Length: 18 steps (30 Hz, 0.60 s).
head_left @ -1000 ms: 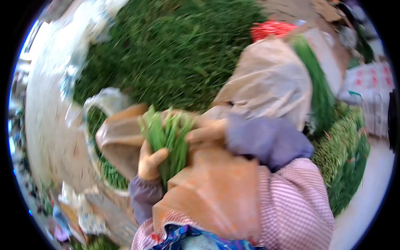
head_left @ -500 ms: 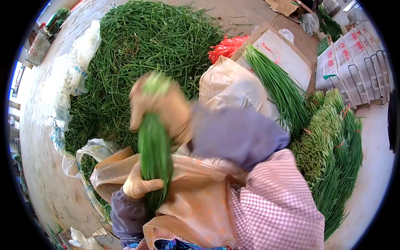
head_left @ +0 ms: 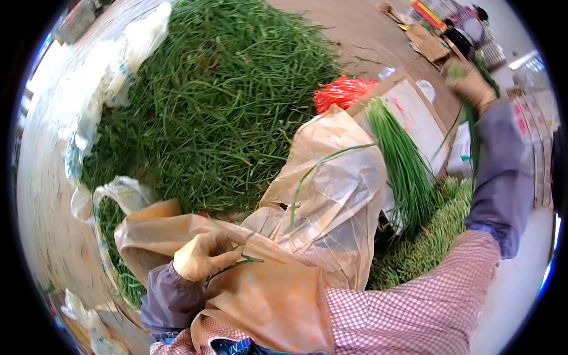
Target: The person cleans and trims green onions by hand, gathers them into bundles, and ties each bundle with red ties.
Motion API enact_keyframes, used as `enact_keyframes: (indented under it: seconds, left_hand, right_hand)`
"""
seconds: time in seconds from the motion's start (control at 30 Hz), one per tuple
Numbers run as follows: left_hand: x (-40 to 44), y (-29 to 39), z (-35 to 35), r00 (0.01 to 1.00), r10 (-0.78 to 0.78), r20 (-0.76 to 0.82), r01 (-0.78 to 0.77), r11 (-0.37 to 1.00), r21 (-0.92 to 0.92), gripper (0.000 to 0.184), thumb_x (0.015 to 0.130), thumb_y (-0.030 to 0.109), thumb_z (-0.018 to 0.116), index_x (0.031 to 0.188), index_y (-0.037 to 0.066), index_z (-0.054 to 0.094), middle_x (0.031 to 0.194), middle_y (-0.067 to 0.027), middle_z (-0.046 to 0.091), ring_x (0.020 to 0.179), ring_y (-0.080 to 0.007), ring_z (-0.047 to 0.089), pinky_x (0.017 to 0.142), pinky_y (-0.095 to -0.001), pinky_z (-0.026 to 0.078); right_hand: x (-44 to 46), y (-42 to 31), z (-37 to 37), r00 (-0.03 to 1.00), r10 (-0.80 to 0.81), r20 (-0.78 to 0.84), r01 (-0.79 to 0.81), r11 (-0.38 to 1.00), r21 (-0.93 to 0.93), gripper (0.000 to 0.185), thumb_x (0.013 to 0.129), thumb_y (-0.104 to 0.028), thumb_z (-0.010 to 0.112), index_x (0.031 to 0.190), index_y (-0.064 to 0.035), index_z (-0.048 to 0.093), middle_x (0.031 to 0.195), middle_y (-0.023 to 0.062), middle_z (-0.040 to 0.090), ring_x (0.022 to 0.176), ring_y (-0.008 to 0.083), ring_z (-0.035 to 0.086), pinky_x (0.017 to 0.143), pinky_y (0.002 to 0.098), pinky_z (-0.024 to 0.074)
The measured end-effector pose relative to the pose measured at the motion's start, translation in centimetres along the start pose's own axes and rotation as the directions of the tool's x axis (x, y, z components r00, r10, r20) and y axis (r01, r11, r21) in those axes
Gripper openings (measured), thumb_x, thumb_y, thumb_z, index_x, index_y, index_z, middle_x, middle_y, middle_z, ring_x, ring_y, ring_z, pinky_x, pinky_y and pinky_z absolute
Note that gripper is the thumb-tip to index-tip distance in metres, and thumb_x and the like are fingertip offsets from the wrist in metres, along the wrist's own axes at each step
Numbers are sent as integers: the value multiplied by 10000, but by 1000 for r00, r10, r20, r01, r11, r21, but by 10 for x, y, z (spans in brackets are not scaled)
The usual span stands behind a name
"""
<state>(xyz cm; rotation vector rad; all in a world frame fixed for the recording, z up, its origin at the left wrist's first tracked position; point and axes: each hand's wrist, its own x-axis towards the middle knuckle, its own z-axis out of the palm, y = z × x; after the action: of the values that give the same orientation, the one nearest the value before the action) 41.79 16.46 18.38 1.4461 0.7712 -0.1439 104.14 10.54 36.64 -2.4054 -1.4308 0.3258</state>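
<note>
Holding a green bunch far right, out past the white board: right hand blurred, grip clamped on it. Left hand half-curled over orange apron, thin strands at thumb; whether gripped, cannot tell.

No wording can be read. Red characters stand on the stacked white containers at the far right, partly covered by a sleeve and too blurred to make out. The crumpled clear plastic at the left bears blue print, too small and creased to decipher.
</note>
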Motion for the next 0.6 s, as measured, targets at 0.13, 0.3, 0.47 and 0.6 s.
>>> enact_keyframes:
  seconds: [0.13, 0.3, 0.47, 0.6]
  left_hand:
    - [-21, 0, -1, 996, -29, -86, 44, 984, 173, 303, 878, 253, 664, 1107, 55, 664, 781, -95, 668, 703, -168, 632, 646, -319, 499]
    - [-67, -30, 2, 903, 163, -398, -70, 969, 238, 415, 883, 233, 659, 1258, 68, 592, 1153, -165, 646, 1015, -293, 644, 854, -371, 516]
    - [-97, -67, 3, 490, 372, -789, -514, 854, 83, 458, 854, 82, 672, 1294, 34, 553, 1254, -148, 583, 1111, -275, 600, 942, -373, 492]
    - [-122, -112, 11, 342, 55, -938, -713, 666, -221, 342, 918, 60, 634, 1254, 19, 584, 1122, -78, 644, 1019, -141, 604, 888, -280, 497]
  right_hand:
    - [61, 141, 158, 988, -89, -126, 99, 992, 73, 491, 752, -179, 770, 1182, -8, 607, 1029, 89, 665, 931, 197, 622, 809, 329, 511]
    - [98, 222, 240, 968, 233, -96, -231, 972, 32, 587, 882, -272, 681, 1369, -15, 481, 1344, 155, 547, 1219, 253, 526, 1039, 353, 410]
    - [148, 86, 199, 997, 75, 23, -75, 997, 9, 540, 916, -276, 638, 1362, -9, 491, 1347, 135, 540, 1236, 244, 506, 1049, 357, 395]
    - [128, -181, 278, 878, -357, 319, 239, 904, 353, 506, 944, -279, 604, 1355, -4, 499, 1349, 120, 534, 1249, 237, 490, 1057, 360, 383]
